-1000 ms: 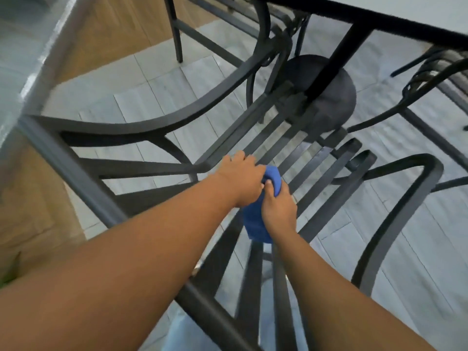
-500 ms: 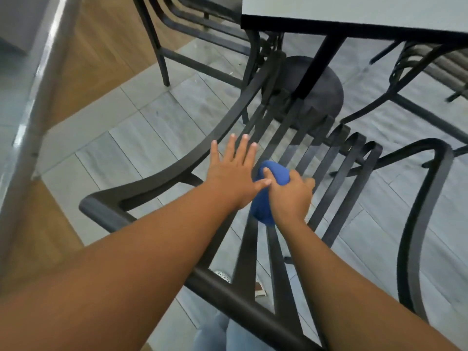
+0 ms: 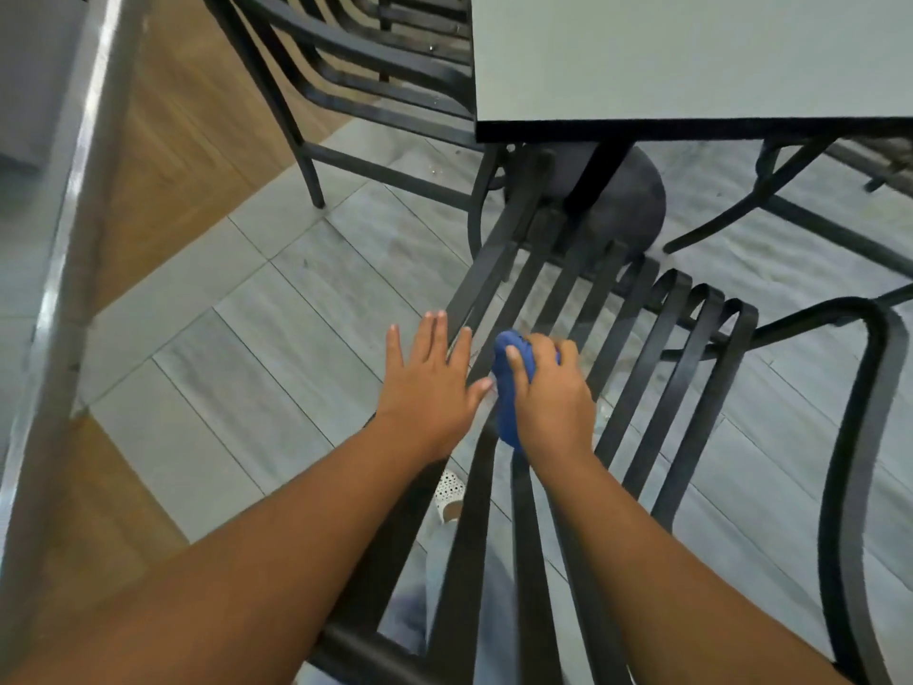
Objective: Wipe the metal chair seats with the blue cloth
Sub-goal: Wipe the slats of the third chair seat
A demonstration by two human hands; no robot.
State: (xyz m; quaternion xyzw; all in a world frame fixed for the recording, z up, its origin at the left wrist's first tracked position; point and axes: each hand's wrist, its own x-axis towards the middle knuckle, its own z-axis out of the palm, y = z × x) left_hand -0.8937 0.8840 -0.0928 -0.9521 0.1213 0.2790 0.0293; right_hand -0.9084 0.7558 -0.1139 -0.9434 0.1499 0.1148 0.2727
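A black metal chair with a slatted seat (image 3: 637, 348) stands below me, pushed partly under a table. My right hand (image 3: 551, 395) grips a bunched blue cloth (image 3: 509, 388) and holds it down on the seat slats near the seat's left side. My left hand (image 3: 430, 383) is spread flat with straight fingers just left of the cloth, over the seat's left edge. The thumb of that hand nearly touches the cloth. Much of the cloth is hidden under my right hand.
A grey table top (image 3: 691, 56) with a black edge overhangs the chair's front; its round base (image 3: 637, 205) sits on the tiled floor. Another black chair (image 3: 355, 81) stands at the back left, a third (image 3: 800, 190) at the right. A metal rail (image 3: 64, 239) runs down the left.
My left hand has let go of the cloth and spread open to its left. My right hand keeps the cloth on the slats. The view has tilted up toward the table.
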